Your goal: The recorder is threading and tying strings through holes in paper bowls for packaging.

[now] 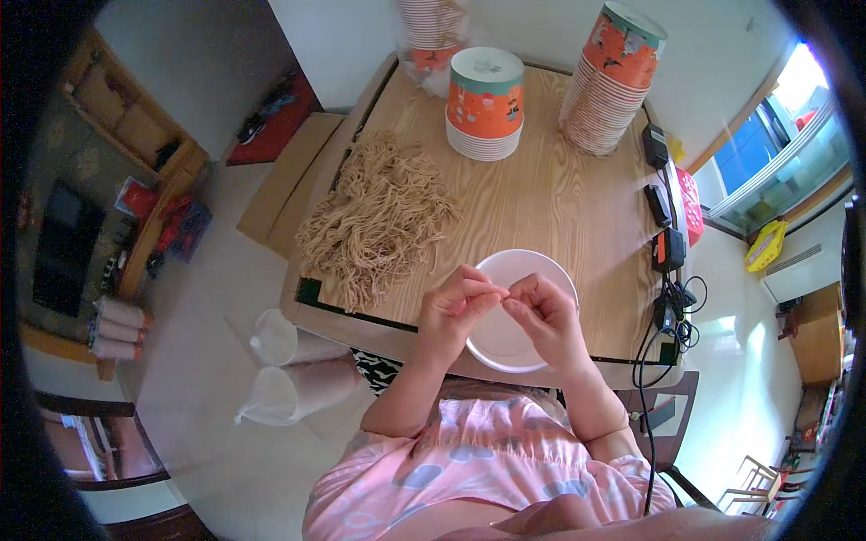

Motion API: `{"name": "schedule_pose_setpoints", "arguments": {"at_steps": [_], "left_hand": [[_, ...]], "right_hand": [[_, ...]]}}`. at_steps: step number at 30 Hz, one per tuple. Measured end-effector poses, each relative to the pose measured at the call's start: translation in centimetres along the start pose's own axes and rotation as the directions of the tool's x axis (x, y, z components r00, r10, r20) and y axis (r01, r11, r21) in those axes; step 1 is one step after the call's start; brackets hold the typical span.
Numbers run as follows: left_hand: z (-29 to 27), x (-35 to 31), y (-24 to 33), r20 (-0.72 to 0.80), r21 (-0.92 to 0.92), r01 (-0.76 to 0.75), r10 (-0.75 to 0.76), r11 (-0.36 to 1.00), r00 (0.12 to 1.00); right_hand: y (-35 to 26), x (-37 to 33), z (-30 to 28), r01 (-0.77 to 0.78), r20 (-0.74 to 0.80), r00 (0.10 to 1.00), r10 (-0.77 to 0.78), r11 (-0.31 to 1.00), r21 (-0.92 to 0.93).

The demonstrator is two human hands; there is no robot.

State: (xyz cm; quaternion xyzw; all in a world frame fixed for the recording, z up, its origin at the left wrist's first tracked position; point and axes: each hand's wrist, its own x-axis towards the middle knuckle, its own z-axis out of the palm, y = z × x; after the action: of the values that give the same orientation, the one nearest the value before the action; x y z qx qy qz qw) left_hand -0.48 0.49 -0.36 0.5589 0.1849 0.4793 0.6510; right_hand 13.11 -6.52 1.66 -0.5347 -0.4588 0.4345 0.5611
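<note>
My left hand [451, 311] and my right hand [547, 317] meet fingertip to fingertip above a round white open tub [502, 343]. Thumb and forefinger of each are pinched together. Whatever lies between them, if anything, is too small to make out. The tub stands near the table's front edge and its pale inside shows under my fingers. To the left of my left hand lies a loose heap of beige string-like strands [379, 216], tangled and spilling toward the table's left front corner.
Behind the tub stand upturned orange-and-green paper tubs [485, 104], a tall nested stack [613, 81] and another bagged stack [431, 36]. Black adapters and cables [667, 252] run along the right edge of the wood-grain table [550, 198]. White-wrapped stacks [293, 392] lie on the floor at left.
</note>
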Motion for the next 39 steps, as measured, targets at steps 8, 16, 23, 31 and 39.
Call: {"name": "schedule_pose_setpoints", "arguments": {"at_steps": [8, 16, 23, 31, 39], "left_hand": [[-0.6, -0.3, -1.1, 0.066, -0.128, 0.037, -0.029, 0.991, 0.997], [-0.2, -0.3, -1.5, 0.047, -0.236, 0.051, -0.041, 0.97, 0.998], [-0.4, -0.2, -1.1, 0.076, -0.114, 0.006, 0.002, 0.994, 0.997], [-0.8, 0.1, -0.5, 0.132, 0.338, -0.073, 0.029, 0.938, 0.991], [-2.5, 0.4, -2.6, -0.125, 0.697, 0.168, -0.113, 0.697, 0.986]], "right_hand": [[-0.3, -0.5, -0.2, -0.155, 0.144, 0.982, 0.126, 0.965, 0.21], [-0.4, -0.6, 0.1, -0.133, 0.138, 0.985, 0.1, 0.957, 0.258], [-0.5, -0.6, -0.2, -0.236, 0.151, 0.968, 0.2, 0.931, 0.278], [1.0, -0.5, -0.1, -0.148, -0.039, 0.986, 0.162, 0.959, 0.242], [2.0, -2.2, 0.0, -0.234, -0.054, 0.954, 0.293, 0.847, 0.478]]}}
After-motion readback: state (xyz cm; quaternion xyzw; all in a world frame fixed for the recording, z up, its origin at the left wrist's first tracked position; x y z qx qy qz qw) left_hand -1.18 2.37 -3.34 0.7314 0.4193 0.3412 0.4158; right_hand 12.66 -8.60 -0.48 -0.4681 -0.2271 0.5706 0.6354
